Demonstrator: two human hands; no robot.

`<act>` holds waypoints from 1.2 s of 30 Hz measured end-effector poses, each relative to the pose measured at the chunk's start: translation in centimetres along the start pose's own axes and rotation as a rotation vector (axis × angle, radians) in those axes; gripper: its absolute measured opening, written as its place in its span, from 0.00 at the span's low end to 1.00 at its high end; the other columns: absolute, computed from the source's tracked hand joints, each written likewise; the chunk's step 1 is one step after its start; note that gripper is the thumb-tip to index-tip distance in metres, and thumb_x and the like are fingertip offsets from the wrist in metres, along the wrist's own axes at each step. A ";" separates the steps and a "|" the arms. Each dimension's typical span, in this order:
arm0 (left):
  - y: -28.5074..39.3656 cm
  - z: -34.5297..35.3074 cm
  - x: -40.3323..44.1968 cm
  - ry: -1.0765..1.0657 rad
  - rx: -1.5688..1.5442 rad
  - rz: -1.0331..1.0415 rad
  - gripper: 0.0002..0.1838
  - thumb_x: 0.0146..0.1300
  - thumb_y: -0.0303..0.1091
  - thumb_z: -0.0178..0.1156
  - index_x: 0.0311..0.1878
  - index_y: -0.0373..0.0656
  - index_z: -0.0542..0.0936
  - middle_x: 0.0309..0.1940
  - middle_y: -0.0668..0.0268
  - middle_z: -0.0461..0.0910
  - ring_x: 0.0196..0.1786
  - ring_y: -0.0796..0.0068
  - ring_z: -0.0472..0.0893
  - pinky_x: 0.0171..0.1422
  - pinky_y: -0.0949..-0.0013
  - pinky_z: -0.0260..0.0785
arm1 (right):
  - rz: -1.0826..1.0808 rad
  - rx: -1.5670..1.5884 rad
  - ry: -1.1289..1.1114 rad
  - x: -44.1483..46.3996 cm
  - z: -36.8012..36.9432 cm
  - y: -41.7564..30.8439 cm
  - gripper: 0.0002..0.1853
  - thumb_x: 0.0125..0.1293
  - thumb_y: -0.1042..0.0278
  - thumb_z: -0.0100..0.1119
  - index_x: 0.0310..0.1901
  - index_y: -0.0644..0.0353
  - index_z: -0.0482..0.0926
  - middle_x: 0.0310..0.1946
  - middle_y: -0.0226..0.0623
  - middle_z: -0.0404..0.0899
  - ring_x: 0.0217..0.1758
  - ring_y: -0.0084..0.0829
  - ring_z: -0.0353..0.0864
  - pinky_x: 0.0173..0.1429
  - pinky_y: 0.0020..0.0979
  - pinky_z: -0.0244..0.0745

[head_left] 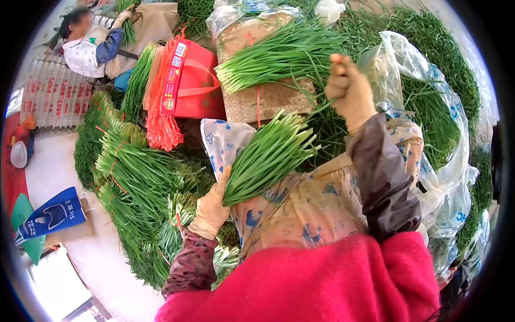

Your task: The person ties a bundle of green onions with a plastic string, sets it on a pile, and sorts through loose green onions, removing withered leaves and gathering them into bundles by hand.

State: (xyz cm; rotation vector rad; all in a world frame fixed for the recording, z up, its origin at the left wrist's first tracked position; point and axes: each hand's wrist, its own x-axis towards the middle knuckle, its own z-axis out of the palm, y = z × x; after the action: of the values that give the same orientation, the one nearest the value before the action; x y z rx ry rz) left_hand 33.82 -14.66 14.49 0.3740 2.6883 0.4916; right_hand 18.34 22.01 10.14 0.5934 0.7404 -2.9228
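Observation:
My left hand (210,210), in a pale glove, is wrapped round the lower left end of a bunch of green garlic chives (271,158), held slanting over my plastic-covered lap. My gloved right hand (350,95) is raised to the right of it, fingers curled closed, with a few thin chive blades (322,107) trailing from its lower side. Just beyond, a larger loose pile of chives (279,53) lies across a worn, dirty block (241,107), its pale ends toward the left.
A red bag (201,91) with red tie strips (163,123) hanging over it stands left of the block. Tied chive bundles (139,166) are heaped at my left. Plastic sacks (434,123) of chives lie on the right. Another person (88,51) sits at the upper left.

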 end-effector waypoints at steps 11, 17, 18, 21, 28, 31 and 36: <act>-1.5 1.3 0.3 0.077 -0.081 0.006 0.41 0.58 0.34 0.64 0.75 0.57 0.57 0.55 0.55 0.78 0.50 0.51 0.81 0.48 0.59 0.75 | 0.238 -1.520 -0.406 -4.5 -3.4 -2.9 0.43 0.55 0.58 0.70 0.71 0.57 0.59 0.63 0.47 0.70 0.67 0.43 0.69 0.69 0.39 0.67; -1.0 1.1 0.3 0.080 -0.107 -0.003 0.41 0.59 0.33 0.64 0.75 0.56 0.58 0.56 0.54 0.78 0.53 0.51 0.81 0.51 0.61 0.75 | 0.239 -1.514 -0.319 -7.5 -3.0 3.8 0.35 0.56 0.59 0.62 0.67 0.52 0.66 0.47 0.49 0.81 0.50 0.43 0.81 0.52 0.36 0.76; -0.8 1.1 0.3 0.071 -0.107 -0.026 0.41 0.59 0.32 0.64 0.75 0.56 0.58 0.56 0.53 0.78 0.53 0.51 0.80 0.51 0.61 0.75 | 0.283 -1.346 -0.207 -7.9 -2.4 3.1 0.27 0.59 0.66 0.57 0.63 0.53 0.72 0.44 0.45 0.82 0.45 0.38 0.83 0.48 0.34 0.77; -0.7 1.5 0.4 0.079 -0.047 0.011 0.43 0.59 0.33 0.63 0.76 0.56 0.54 0.57 0.53 0.76 0.51 0.48 0.80 0.49 0.59 0.75 | 0.133 -1.431 -0.042 -5.8 -5.2 2.4 0.18 0.63 0.70 0.55 0.56 0.54 0.77 0.39 0.41 0.84 0.37 0.34 0.83 0.43 0.32 0.77; -0.2 1.3 0.7 0.018 0.013 -0.075 0.44 0.58 0.30 0.60 0.77 0.61 0.51 0.57 0.51 0.75 0.50 0.46 0.80 0.47 0.56 0.75 | -0.571 -2.162 -0.286 -8.5 -0.1 2.2 0.22 0.50 0.62 0.72 0.49 0.54 0.79 0.55 0.38 0.74 0.55 0.39 0.76 0.54 0.37 0.73; -0.2 1.3 0.9 0.017 0.024 -0.033 0.44 0.58 0.29 0.59 0.77 0.61 0.51 0.58 0.51 0.75 0.49 0.47 0.80 0.47 0.56 0.75 | -0.465 -2.112 -0.792 -10.4 5.0 5.5 0.21 0.48 0.64 0.67 0.47 0.51 0.78 0.53 0.37 0.74 0.56 0.36 0.76 0.59 0.43 0.71; 0.2 1.0 0.7 -0.011 0.032 -0.099 0.45 0.55 0.28 0.60 0.76 0.61 0.53 0.58 0.52 0.75 0.48 0.47 0.81 0.44 0.56 0.76 | -0.959 -1.631 -1.038 -9.5 3.7 10.5 0.10 0.55 0.63 0.60 0.40 0.45 0.82 0.50 0.30 0.77 0.57 0.36 0.74 0.64 0.44 0.68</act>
State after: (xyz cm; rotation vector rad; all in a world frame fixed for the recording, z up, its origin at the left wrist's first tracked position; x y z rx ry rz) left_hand 33.64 -13.96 13.43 0.2495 2.6909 0.4171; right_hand 27.45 10.72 12.14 -1.4679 2.7628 -1.3128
